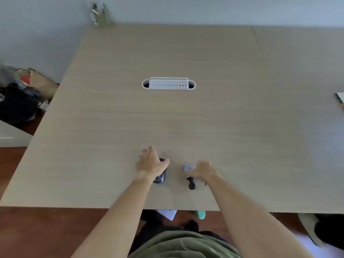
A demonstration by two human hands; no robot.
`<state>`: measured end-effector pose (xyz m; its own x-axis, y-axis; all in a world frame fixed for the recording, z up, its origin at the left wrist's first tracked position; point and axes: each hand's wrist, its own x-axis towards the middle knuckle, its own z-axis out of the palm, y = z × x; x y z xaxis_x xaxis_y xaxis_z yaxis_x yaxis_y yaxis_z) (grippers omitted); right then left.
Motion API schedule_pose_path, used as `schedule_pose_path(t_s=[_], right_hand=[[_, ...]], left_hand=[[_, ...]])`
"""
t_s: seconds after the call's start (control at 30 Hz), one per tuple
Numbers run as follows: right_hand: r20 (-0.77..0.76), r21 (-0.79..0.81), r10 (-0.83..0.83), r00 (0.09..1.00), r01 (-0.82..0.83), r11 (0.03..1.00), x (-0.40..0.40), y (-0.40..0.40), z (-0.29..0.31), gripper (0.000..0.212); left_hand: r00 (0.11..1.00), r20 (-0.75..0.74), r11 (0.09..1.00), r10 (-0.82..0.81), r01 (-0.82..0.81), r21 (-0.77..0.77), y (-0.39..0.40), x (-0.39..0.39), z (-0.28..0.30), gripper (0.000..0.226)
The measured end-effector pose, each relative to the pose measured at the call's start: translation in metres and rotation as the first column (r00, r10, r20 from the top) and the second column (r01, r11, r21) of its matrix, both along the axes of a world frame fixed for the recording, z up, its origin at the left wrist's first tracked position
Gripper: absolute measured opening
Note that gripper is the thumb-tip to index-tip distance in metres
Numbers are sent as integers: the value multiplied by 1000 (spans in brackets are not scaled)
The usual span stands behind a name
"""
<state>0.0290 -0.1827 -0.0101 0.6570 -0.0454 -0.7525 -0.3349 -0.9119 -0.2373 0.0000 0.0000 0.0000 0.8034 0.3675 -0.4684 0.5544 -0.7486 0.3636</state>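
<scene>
On the light wooden table (186, 118) near its front edge, my left hand (150, 162) hovers with fingers spread over a small dark blue bottle (160, 178) lying on its side; whether it touches the bottle is unclear. My right hand (202, 171) has its fingers curled and pinches a small pale lavender piece (188, 167) at its fingertips. A small black object (191, 183) lies on the table just under that hand's wrist.
A white cable grommet box (168, 84) sits in the table's middle. A dark bag and clutter (20, 101) lie on the floor at the left. A flat object (340, 98) pokes in at the right edge. An olive holder (101, 16) stands at the far corner.
</scene>
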Motion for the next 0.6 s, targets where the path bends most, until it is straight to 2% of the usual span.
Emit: schedule_pose_path(t_s=[0.07,0.13,0.2,0.3,0.37,0.4,0.6], right_hand=[[-12,-29,15,1000,-16,999,-14,3,-6,28],[37,-27,13,999,-12,1000,-30,3,-14,28],[121,2,19,992,-20,1000,-34,1,-17,26],[194,95,27,981,-46,994,-28,-1,-16,7],[263,159,39,964,-83,984,-19,-2,-14,26],[288,173,54,956,-107,979,-14,-1,-14,28],[410,268,268,872,-396,878,2,31,1,19]], left_hand=[[995,-7,994,102,-102,26,-6,-18,-6,79],[992,19,991,128,-129,43,-12,-41,-18,87],[989,33,989,144,-146,35,-12,-52,-29,86],[987,72,990,142,-142,7,-9,-58,-39,79],[988,97,992,124,-124,-7,-8,-61,-42,73],[987,106,993,120,-119,-10,-7,-62,-43,69],[985,108,991,135,-134,-19,-3,-61,-44,62]])
